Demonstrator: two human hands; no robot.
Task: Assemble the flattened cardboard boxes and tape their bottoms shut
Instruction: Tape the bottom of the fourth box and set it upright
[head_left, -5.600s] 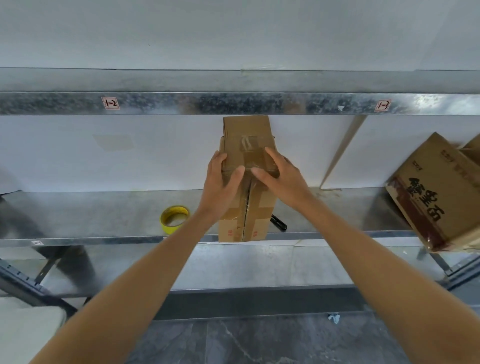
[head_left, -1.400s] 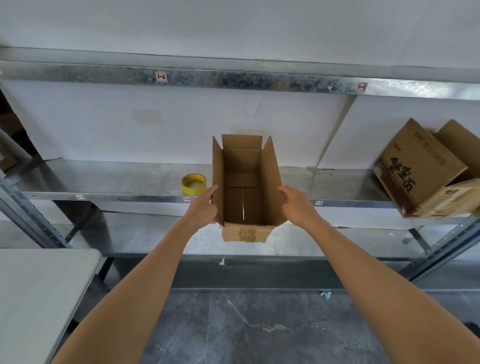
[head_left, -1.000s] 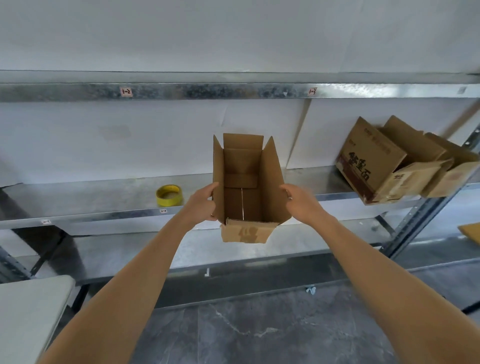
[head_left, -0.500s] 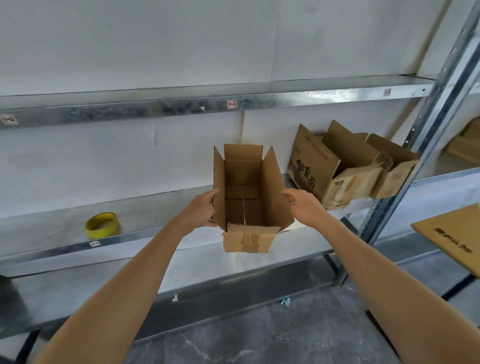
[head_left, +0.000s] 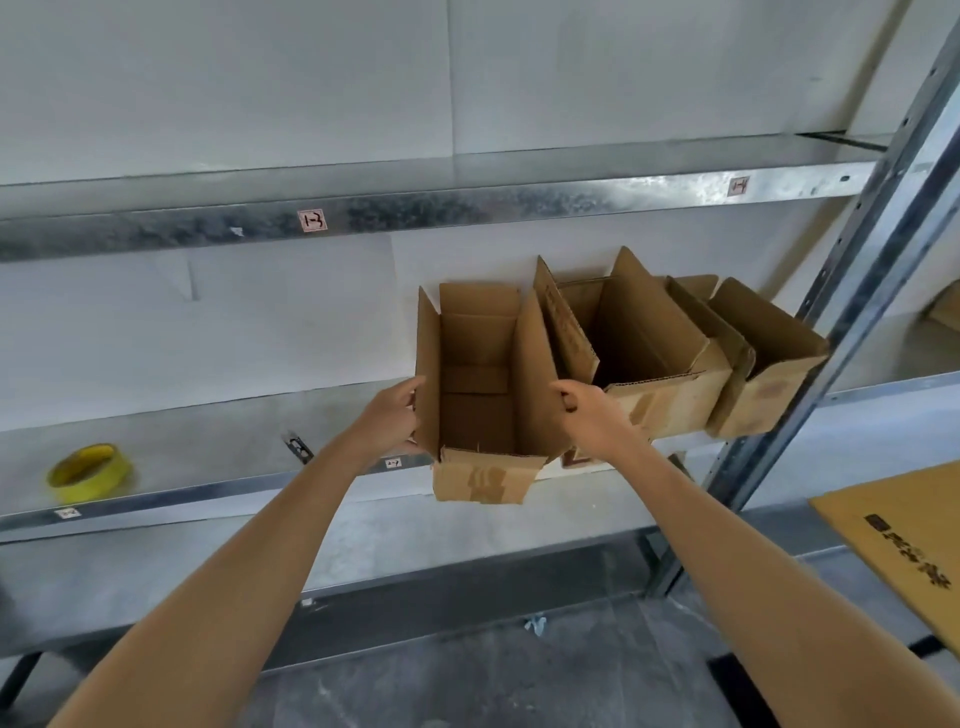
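Observation:
An assembled brown cardboard box (head_left: 480, 395) stands upright with its top flaps open, at the front edge of the middle metal shelf (head_left: 218, 441). My left hand (head_left: 392, 418) grips its left wall and my right hand (head_left: 584, 410) grips its right wall. Its front flap hangs down over the shelf edge. Immediately to its right, two other open cardboard boxes (head_left: 639, 343) (head_left: 758, 364) sit on the same shelf. A yellow tape roll (head_left: 88, 472) lies far left on the shelf.
A dark cutter-like tool (head_left: 297, 447) lies on the shelf left of my hands. A metal upright post (head_left: 852, 322) stands at the right. A flat cardboard sheet (head_left: 904, 540) lies at the lower right. Another shelf (head_left: 415, 205) runs above.
I have carried the box, held by both hands, to the right along the shelf. It now sits beside the two open boxes; the tape roll has fallen far to the left.

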